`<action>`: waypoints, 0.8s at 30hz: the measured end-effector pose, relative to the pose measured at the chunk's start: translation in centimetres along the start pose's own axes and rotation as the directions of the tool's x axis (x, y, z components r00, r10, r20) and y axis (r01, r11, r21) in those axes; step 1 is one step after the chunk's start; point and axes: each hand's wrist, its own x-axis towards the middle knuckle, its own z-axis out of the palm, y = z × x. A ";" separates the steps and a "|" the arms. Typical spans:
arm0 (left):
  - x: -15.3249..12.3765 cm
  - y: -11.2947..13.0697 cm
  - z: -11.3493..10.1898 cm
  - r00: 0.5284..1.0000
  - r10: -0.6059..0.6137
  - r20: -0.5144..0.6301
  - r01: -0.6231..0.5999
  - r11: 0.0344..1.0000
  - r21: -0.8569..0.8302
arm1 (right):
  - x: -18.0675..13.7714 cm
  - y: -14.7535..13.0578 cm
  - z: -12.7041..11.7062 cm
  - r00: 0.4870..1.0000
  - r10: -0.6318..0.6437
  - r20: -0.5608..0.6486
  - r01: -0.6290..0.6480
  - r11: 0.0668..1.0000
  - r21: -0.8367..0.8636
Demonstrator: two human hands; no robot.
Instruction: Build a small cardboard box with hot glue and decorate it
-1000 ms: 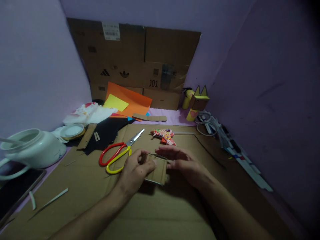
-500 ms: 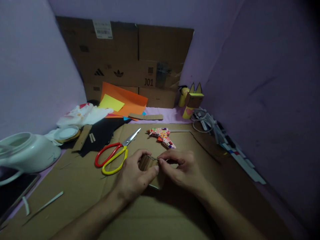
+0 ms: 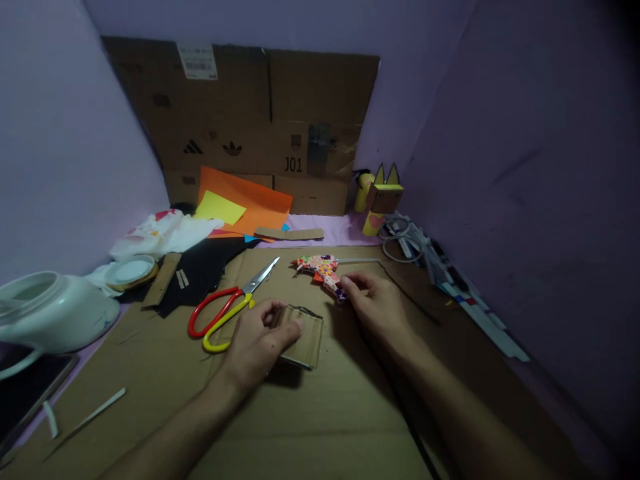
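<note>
My left hand (image 3: 263,337) grips a small folded piece of corrugated cardboard (image 3: 307,340), thumb on its top face and fingers behind. A thin dark strip or line runs along the piece's far edge. My right hand (image 3: 375,303) is at the handle end of a flower-patterned hot glue gun (image 3: 323,267), with thumb and fingers closed on it. The gun lies with its nozzle to the left, and a glue stick (image 3: 357,261) sticks out of its back. Left of the gun are scissors (image 3: 245,292) with one red and one yellow handle.
Cardboard (image 3: 350,420) covers the work surface. A white teapot-like vessel (image 3: 75,310), a round lid (image 3: 131,269) and black sheet material (image 3: 200,273) stand left. Coloured paper (image 3: 265,200) and a cardboard strip (image 3: 290,233) lie behind. A yellow animal figure (image 3: 385,200) stands back right.
My right hand has left the cardboard piece and moved right and away to the glue gun's handle. The piece stays in my left hand, more of its face showing. A dark cord now shows below.
</note>
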 end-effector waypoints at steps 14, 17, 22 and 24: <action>0.4 0.0 -1.3 0.994 0.030 -0.106 -0.032 0.999 -0.014 | 2.6 -1.7 2.4 0.961 0.185 0.205 -0.243 0.920 0.307; 0.5 0.1 -1.5 0.990 0.030 -0.140 -0.034 0.999 -0.025 | 0.6 -2.1 0.7 0.974 0.134 0.184 -0.206 0.862 0.462; 0.8 -0.4 -1.8 0.979 0.083 -0.187 -0.073 0.996 0.057 | -2.8 -1.1 -1.6 0.940 -0.034 0.338 -0.224 0.685 0.693; 0.8 -0.7 -1.9 0.971 0.111 -0.213 -0.087 0.989 0.116 | -3.7 -0.5 -1.8 0.945 -0.036 0.324 -0.206 0.705 0.679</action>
